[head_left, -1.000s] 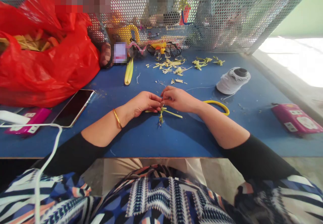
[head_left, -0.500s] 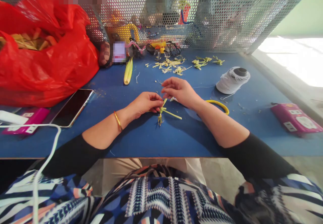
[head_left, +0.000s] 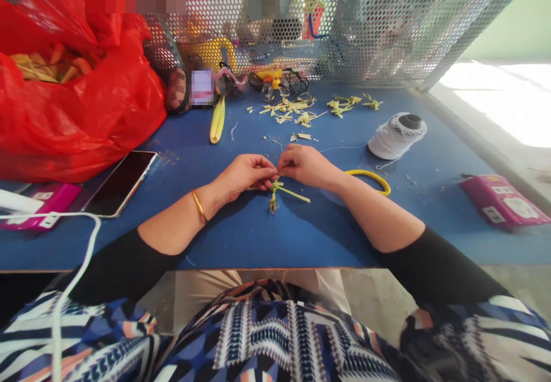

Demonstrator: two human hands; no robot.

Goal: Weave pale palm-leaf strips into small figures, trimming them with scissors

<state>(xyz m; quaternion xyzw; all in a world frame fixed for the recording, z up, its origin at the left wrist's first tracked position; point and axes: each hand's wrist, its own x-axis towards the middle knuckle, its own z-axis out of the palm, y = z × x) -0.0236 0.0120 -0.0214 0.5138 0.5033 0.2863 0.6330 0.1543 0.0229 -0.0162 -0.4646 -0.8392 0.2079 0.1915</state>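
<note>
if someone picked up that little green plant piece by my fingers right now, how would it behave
The plant piece is probably light, since its visible strips look thin. It may be fairly stiff, as the side strip juts out straight. It seems unlikely to roll, because its ends point different ways.

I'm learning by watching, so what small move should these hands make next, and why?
Probably steady the green knotted piece with the left hand and ease the right hand slightly aside to check the top: both hands' fingertips meet there, hiding what the right fingers grip, while a pale strip juts out to the right.
</note>
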